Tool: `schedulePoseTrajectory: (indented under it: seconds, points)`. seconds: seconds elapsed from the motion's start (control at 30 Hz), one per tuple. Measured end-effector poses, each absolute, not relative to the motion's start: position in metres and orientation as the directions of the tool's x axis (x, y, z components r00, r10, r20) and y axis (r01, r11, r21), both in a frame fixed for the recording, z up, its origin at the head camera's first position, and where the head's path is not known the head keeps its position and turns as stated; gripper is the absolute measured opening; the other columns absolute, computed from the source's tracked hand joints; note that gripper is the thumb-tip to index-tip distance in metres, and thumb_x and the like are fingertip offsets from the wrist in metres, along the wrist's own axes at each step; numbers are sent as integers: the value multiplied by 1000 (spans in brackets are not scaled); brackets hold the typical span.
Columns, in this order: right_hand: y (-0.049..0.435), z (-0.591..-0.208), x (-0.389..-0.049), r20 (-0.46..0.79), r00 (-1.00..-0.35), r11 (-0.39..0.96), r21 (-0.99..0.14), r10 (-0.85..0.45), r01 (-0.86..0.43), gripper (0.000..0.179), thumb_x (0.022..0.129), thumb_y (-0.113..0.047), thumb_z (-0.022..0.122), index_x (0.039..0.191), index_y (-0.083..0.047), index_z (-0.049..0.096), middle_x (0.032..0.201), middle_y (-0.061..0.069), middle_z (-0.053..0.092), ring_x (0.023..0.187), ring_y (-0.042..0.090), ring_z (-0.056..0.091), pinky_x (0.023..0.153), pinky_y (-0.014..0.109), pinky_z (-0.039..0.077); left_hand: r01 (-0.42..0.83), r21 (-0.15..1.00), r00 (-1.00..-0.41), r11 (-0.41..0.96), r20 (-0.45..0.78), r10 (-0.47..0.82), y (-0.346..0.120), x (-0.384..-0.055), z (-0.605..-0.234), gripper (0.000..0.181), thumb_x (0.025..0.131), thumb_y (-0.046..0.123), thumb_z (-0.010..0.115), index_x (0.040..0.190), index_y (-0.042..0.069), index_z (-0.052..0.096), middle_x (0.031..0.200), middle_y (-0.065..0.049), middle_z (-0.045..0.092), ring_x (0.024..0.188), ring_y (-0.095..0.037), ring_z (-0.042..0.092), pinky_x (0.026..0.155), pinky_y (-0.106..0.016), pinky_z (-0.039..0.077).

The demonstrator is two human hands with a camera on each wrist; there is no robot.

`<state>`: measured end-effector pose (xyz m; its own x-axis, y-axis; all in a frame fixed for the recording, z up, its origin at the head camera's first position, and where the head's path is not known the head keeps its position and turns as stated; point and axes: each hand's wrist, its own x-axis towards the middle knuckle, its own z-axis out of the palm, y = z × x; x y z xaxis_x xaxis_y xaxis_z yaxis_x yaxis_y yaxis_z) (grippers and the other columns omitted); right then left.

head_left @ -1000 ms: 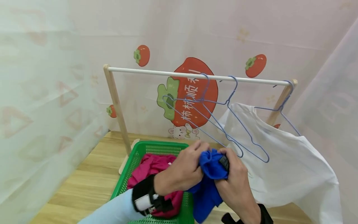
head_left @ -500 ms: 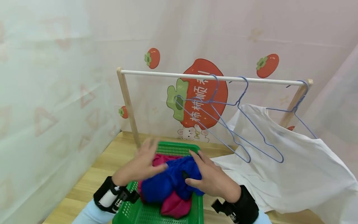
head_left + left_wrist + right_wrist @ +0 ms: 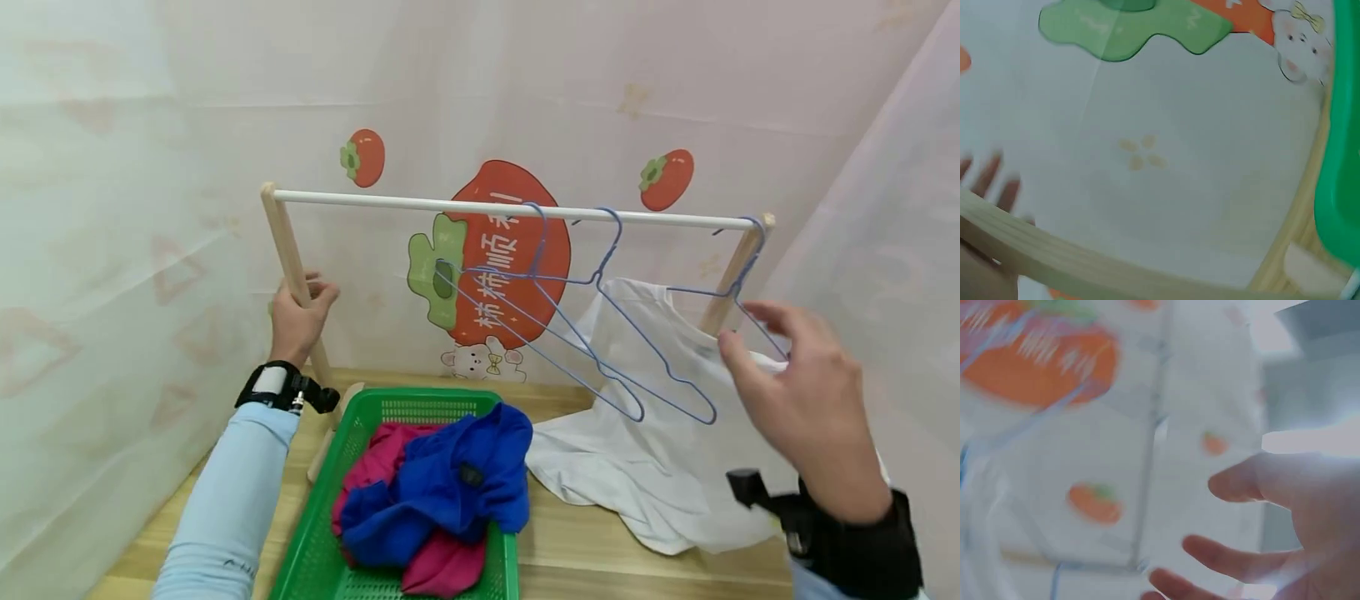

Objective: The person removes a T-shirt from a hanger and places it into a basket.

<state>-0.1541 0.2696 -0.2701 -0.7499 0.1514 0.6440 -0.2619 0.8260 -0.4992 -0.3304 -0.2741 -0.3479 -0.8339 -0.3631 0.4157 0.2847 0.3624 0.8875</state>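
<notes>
My left hand is at the left wooden post of a small clothes rack. Its fingers reach past the far side of the post, fairly straight and blurred in the left wrist view. On the right, my right hand hovers with thumb and fingers spread and nothing between them. It is near the rack's right post and the blue hanger there, in front of a white T-shirt. The T-shirt hangs from that hanger, its lower part spread on the table.
A green basket holds a crumpled blue garment on top of a magenta one. Two bare blue hangers hang from the white rod. Patterned curtains enclose the wooden tabletop.
The blue garment went from both hands into the basket on the magenta one. Both hands then let go and spread apart, the left to the left post, the right toward the rack's right end.
</notes>
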Motion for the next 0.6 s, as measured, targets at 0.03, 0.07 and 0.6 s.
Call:
schedulePoseTrajectory:
  seconds: [0.03,0.07,0.6]
  points:
    - [279,-268,-164,617,-763,842,-504,192,-196,53,103,-29,64,150,-5,56,141,29,57,133,29,53,104,49,41,304,906,-827,295,405,-390,-274,-338,-350,42,99,34,71,132,8,62,107,0,72,100,-13,67,89,-28,52]
    - [287,-269,-174,595,-772,852,-504,223,-143,58,103,-31,61,153,-3,51,143,32,54,132,42,50,101,59,39,318,916,-819,244,395,-416,-273,-344,-352,30,100,33,70,117,9,67,90,6,72,85,-7,67,79,-22,52]
    - [286,-283,-242,677,-660,902,-432,327,4,50,108,-45,52,119,-3,75,94,27,73,79,53,61,55,44,28,348,908,-719,232,417,-556,-271,-358,-363,52,104,44,59,66,12,42,52,12,36,44,-6,33,42,-25,27]
